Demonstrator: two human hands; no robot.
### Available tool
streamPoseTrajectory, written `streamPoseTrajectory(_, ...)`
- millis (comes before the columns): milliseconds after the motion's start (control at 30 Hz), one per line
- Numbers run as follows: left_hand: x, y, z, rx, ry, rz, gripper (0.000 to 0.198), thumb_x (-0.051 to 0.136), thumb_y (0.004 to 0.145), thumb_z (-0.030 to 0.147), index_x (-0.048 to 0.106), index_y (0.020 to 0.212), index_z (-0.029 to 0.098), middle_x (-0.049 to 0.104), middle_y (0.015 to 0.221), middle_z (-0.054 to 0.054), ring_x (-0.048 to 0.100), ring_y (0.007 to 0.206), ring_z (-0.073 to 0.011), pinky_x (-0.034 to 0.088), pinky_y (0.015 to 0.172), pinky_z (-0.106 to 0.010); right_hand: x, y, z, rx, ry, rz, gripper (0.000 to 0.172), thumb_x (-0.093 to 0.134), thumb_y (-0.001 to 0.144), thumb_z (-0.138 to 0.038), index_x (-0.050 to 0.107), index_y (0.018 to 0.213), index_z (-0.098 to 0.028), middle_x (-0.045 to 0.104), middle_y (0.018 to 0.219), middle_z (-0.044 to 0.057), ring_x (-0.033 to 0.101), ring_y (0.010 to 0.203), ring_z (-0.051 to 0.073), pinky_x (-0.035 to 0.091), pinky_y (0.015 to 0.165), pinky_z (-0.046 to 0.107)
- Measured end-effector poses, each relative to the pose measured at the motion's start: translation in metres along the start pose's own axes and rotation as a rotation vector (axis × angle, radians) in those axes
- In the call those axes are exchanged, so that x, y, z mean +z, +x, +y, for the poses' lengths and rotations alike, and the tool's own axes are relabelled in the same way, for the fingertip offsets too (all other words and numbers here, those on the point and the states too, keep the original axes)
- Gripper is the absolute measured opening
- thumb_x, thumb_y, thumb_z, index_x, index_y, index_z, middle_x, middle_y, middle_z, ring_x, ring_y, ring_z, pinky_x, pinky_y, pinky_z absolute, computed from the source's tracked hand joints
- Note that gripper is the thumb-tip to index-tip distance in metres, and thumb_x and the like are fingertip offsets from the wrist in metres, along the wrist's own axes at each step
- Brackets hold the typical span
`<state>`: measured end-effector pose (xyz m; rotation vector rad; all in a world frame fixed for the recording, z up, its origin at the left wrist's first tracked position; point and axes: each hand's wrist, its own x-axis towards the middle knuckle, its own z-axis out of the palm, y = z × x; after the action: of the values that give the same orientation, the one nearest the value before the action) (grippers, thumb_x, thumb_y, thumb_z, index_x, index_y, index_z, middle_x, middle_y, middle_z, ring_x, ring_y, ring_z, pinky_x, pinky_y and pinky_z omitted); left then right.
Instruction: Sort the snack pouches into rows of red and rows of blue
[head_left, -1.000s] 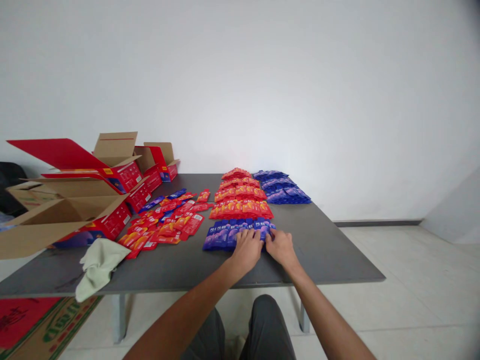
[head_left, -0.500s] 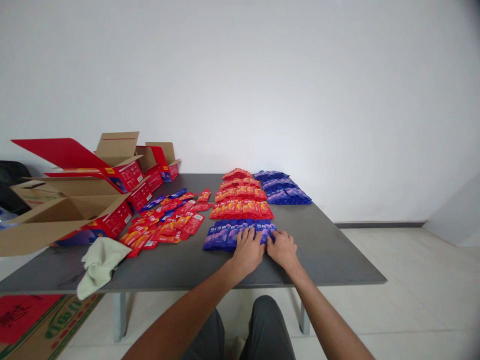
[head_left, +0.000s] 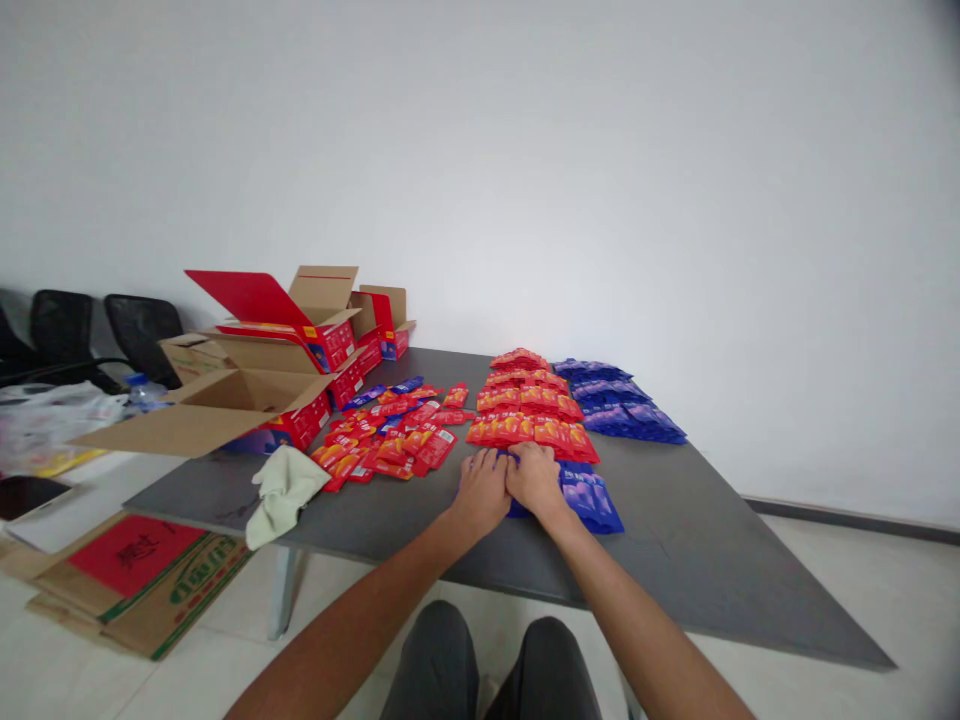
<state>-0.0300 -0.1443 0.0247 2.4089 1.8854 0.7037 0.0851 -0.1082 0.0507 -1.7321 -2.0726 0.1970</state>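
A row of overlapping blue sachets (head_left: 592,497) lies on the grey table in front of me. My left hand (head_left: 484,487) covers the left end of this row, its fingers curled over the sachets. Right beside it, almost touching, my right hand (head_left: 535,478) bends its fingers over the row's far edge near the middle. Both hands hide much of the left half of the row, and the fingertips are partly hidden. Just beyond are several rows of red sachets (head_left: 534,432), the nearest close to my fingers. Rows of blue sachets (head_left: 634,418) lie at the back right.
Loose red and blue sachets (head_left: 390,440) are heaped left of the rows. A pale green cloth (head_left: 285,492) hangs over the table's front edge. Open red cartons (head_left: 307,420) stand at the back left. Flattened cardboard (head_left: 161,570) lies on the floor; black chairs (head_left: 142,325) are beyond.
My view has turned left, so the table appears farther right. My right hand has moved from the row's right end to its middle; my left hand has shifted to the left end.
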Motion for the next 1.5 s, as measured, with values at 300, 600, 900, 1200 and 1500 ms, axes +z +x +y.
streamPoseTrajectory(300,-0.024,-0.005,-0.093,-0.153,0.063,0.049,0.029,0.041,0.093,0.025,0.057,0.116,0.020,0.057,0.119,-0.012,0.048,0.116,-0.0265,0.034,0.098,-0.040,0.047,0.036,-0.082,-0.130,0.000,-0.074,0.029,0.045,0.090,-0.029,0.071,0.101,-0.023,0.066,0.110,0.010,0.053,0.108,0.029,0.043,0.084,0.038)
streamPoseTrajectory(600,-0.033,-0.010,-0.168,-0.209,0.072,0.081,0.031,0.036,0.096,0.024,0.059,0.116,0.019,0.061,0.121,-0.011,0.050,0.118,-0.0235,0.034,0.101,-0.038,0.085,0.052,-0.128,-0.288,0.042,-0.114,0.031,0.042,0.092,-0.024,0.068,0.109,-0.022,0.063,0.120,0.010,0.049,0.113,0.027,0.040,0.089,0.037)
streamPoseTrajectory(900,-0.046,0.002,-0.240,-0.337,0.062,0.067,0.031,0.041,0.091,0.016,0.066,0.107,0.019,0.066,0.114,-0.010,0.055,0.110,-0.0221,0.036,0.099,-0.035,0.119,0.075,-0.171,-0.450,0.013,-0.215,0.041,0.042,0.089,-0.019,0.058,0.127,-0.026,0.057,0.131,0.007,0.045,0.122,0.026,0.038,0.096,0.038)
streamPoseTrajectory(1200,-0.044,0.023,-0.281,-0.401,0.152,0.047,0.036,0.052,0.077,0.011,0.070,0.106,0.020,0.065,0.118,-0.011,0.048,0.119,-0.0270,0.033,0.103,-0.041,0.153,0.093,-0.182,-0.445,-0.057,-0.341,0.054,0.047,0.084,-0.023,0.046,0.138,-0.029,0.037,0.148,0.010,0.031,0.135,0.034,0.030,0.103,0.058)
streamPoseTrajectory(1500,-0.023,0.029,-0.299,-0.421,0.130,0.064,0.036,0.049,0.084,0.016,0.073,0.109,0.028,0.060,0.128,-0.007,0.041,0.126,-0.0282,0.029,0.106,-0.046,0.169,0.096,-0.176,-0.436,-0.014,-0.327,0.058,0.048,0.081,-0.019,0.046,0.138,-0.028,0.041,0.145,0.011,0.031,0.136,0.033,0.028,0.104,0.056)
